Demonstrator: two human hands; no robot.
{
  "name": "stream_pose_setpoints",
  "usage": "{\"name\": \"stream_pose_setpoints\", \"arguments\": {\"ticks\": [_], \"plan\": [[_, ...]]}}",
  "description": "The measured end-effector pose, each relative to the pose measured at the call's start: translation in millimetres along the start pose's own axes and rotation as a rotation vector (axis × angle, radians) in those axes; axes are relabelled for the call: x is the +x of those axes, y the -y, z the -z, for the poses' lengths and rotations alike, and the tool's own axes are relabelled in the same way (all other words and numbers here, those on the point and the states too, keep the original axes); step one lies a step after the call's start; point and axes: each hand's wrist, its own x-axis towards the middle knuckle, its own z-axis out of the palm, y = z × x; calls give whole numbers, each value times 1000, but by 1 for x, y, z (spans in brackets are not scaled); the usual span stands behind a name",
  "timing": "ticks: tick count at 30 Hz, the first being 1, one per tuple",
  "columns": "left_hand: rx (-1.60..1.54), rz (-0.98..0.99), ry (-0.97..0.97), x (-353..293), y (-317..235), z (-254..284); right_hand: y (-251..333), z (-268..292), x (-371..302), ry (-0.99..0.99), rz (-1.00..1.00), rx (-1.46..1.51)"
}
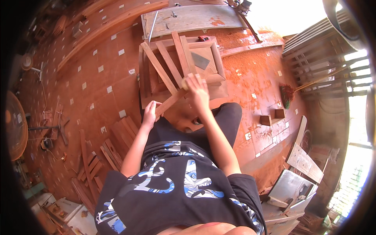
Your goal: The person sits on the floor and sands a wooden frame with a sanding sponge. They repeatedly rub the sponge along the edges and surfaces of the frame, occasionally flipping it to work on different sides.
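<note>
My left hand (pixel 150 112) is closed around the near end of a reddish-brown wooden slat (pixel 171 102), which slants up and to the right over my lap. At its far end my right hand (pixel 196 89) is closed, with a small yellowish pad (pixel 185 84) under the fingers against the wood; its kind is hard to make out. Just beyond, several loose slats (pixel 169 58) lie fanned out on a low wooden stand with a panelled top (pixel 213 70). A dark grey flat sheet (pixel 199 60) rests there too, near a red tape measure (pixel 204 38).
A pale board bench (pixel 192 19) stands behind the stand. Long planks (pixel 109 33) lie on the tiled floor at left, with more wood strips (pixel 125 127) beside my left arm. At right are small wooden blocks (pixel 266 120), a broom (pixel 288 92) and a slatted rack (pixel 329 51).
</note>
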Motion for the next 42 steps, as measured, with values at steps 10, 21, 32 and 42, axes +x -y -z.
{"name": "stream_pose_setpoints", "arguments": {"ticks": [10, 21, 32, 42], "plan": [[-38, -53, -71, 20, 12, -3, 53, -24, -25, 217, 353, 146], [26, -27, -7, 11, -11, -6, -55, -9, 35, -142, -41, -65], [22, -39, -46, 12, -2, 0, 2, -1, 9, 3, 191, 117], [19, -27, -43, 15, -3, -4, 7, -32, -16, 48, 347, 107]]}}
